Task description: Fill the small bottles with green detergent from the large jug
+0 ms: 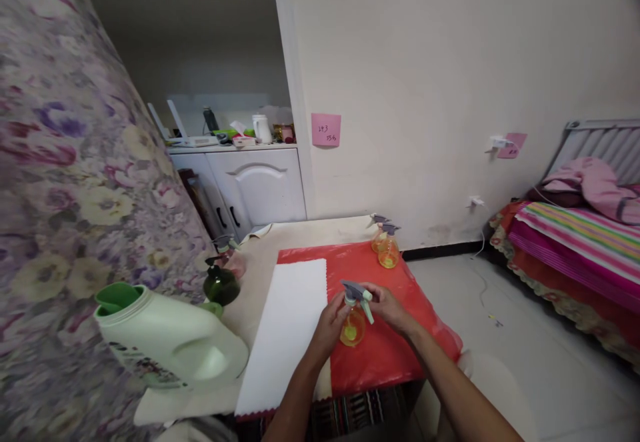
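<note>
A small clear spray bottle (353,333) with yellow liquid stands on the red plastic sheet (387,352) in front of me. Its grey and pale green trigger head (356,291) sits at the neck, nozzle pointing right. My left hand (331,321) is closed around the bottle's left side near the neck. From the right, my right hand (386,305) grips the trigger head with its fingers; some fingertips are hidden behind it. Farther back, another spray bottle with yellow liquid (389,255) stands on the sheet, partly covering a similar one behind it.
A white strip of cloth or paper (290,325) lies left of the bottle. On the left stand a large pale green jug (180,342), a dark green pump bottle (221,283) and a pinkish spray bottle (234,260). A floral curtain (95,182) hangs beside them; a bed (575,249) is right.
</note>
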Demonstrator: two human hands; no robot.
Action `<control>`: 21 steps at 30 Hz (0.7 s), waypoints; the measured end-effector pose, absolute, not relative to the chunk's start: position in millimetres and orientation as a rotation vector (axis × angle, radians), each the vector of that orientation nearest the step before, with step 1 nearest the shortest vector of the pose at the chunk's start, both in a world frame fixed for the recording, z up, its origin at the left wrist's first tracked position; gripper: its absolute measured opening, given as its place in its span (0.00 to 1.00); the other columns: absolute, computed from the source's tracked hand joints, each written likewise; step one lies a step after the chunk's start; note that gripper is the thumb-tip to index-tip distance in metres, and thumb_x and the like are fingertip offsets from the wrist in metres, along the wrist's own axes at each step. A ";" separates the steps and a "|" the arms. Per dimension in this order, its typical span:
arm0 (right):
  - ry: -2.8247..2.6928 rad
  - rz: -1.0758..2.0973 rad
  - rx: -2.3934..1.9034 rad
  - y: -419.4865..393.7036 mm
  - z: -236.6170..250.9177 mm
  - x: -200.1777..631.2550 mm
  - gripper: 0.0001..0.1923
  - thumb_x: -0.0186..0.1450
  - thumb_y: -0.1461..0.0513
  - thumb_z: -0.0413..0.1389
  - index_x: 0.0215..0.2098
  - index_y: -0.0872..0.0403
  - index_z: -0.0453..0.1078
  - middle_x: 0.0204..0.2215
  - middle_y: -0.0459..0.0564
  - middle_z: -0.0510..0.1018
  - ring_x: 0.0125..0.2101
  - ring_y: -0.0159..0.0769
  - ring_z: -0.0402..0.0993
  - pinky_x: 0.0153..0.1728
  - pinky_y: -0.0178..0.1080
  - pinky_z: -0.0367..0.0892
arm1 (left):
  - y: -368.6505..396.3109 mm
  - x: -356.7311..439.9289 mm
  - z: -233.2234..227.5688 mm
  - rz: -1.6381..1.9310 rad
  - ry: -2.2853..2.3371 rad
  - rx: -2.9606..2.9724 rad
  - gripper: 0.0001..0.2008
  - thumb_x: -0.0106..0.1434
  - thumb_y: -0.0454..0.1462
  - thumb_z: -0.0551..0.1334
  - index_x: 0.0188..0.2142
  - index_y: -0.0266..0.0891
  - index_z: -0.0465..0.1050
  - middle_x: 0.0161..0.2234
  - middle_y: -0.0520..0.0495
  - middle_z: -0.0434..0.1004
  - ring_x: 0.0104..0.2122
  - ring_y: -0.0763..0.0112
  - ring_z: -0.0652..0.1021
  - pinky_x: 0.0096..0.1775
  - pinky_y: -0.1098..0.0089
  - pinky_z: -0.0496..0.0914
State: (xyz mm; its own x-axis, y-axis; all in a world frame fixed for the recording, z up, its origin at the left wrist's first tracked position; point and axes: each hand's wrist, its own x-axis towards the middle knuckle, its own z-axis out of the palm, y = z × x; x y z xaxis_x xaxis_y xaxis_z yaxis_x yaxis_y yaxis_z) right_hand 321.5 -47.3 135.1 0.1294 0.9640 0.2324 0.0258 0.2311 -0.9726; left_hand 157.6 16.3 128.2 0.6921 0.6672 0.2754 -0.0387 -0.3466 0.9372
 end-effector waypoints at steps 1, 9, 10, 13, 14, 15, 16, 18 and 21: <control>-1.247 0.950 -1.100 -45.3 136.6 321.4 0.20 0.53 0.54 0.63 0.41 0.53 0.74 0.37 0.48 0.80 0.39 0.41 0.74 0.45 0.42 0.67 | 16.2 157.3 128.9 0.792 0.482 1.804 0.20 0.64 0.46 0.55 0.51 0.41 0.70 0.52 0.45 0.73 0.53 0.59 0.71 0.55 0.63 0.62; -1.412 0.948 -1.118 -40.9 139.2 325.1 0.14 0.55 0.60 0.61 0.40 0.53 0.74 0.36 0.48 0.78 0.39 0.39 0.73 0.43 0.40 0.66 | 21.9 154.4 113.5 0.786 0.429 1.802 0.19 0.64 0.43 0.56 0.53 0.40 0.69 0.52 0.45 0.74 0.52 0.59 0.71 0.55 0.62 0.63; -1.427 0.937 -1.130 -40.4 139.3 325.7 0.13 0.55 0.60 0.61 0.40 0.53 0.74 0.35 0.47 0.78 0.38 0.39 0.72 0.42 0.39 0.66 | 22.5 154.2 111.0 0.786 0.427 1.784 0.20 0.64 0.42 0.56 0.54 0.40 0.68 0.52 0.45 0.74 0.52 0.59 0.72 0.55 0.61 0.63; -1.465 0.887 -1.180 -39.2 140.6 327.1 0.09 0.56 0.61 0.59 0.36 0.53 0.74 0.31 0.45 0.75 0.33 0.35 0.69 0.36 0.35 0.65 | 21.5 154.5 107.3 0.805 0.439 1.741 0.20 0.63 0.41 0.58 0.54 0.40 0.68 0.52 0.45 0.74 0.51 0.59 0.73 0.54 0.61 0.64; -1.472 0.867 -1.198 -39.2 141.5 327.3 0.08 0.56 0.61 0.60 0.35 0.53 0.74 0.29 0.44 0.74 0.30 0.34 0.67 0.33 0.34 0.64 | 20.5 154.7 107.3 0.814 0.447 1.732 0.20 0.62 0.40 0.58 0.54 0.40 0.68 0.52 0.45 0.74 0.50 0.59 0.73 0.54 0.62 0.64; -1.478 0.845 -1.216 -39.4 142.5 327.2 0.07 0.56 0.61 0.60 0.34 0.53 0.73 0.27 0.43 0.72 0.28 0.33 0.64 0.30 0.33 0.62 | 19.4 154.9 107.6 0.825 0.458 1.725 0.20 0.62 0.40 0.59 0.53 0.41 0.69 0.51 0.46 0.75 0.50 0.59 0.74 0.53 0.62 0.65; -1.482 0.824 -1.231 -39.7 143.6 327.0 0.06 0.55 0.61 0.61 0.32 0.53 0.73 0.25 0.42 0.70 0.26 0.31 0.62 0.27 0.32 0.60 | 18.4 155.2 108.1 0.835 0.467 1.720 0.20 0.62 0.40 0.59 0.53 0.41 0.69 0.51 0.46 0.75 0.50 0.59 0.74 0.53 0.63 0.65; -1.488 0.789 -1.255 -40.8 145.2 325.9 0.05 0.54 0.61 0.62 0.30 0.53 0.72 0.22 0.40 0.66 0.24 0.30 0.58 0.24 0.31 0.56 | 16.7 155.7 108.5 0.849 0.476 1.720 0.19 0.62 0.40 0.60 0.52 0.41 0.70 0.51 0.46 0.75 0.50 0.59 0.74 0.53 0.63 0.66; -1.481 0.747 -1.284 -42.5 144.9 323.1 0.05 0.53 0.62 0.62 0.28 0.53 0.70 0.21 0.39 0.63 0.23 0.29 0.57 0.22 0.30 0.54 | 16.0 156.6 105.7 0.864 0.495 1.724 0.19 0.61 0.39 0.59 0.52 0.41 0.70 0.52 0.46 0.75 0.51 0.58 0.73 0.53 0.62 0.66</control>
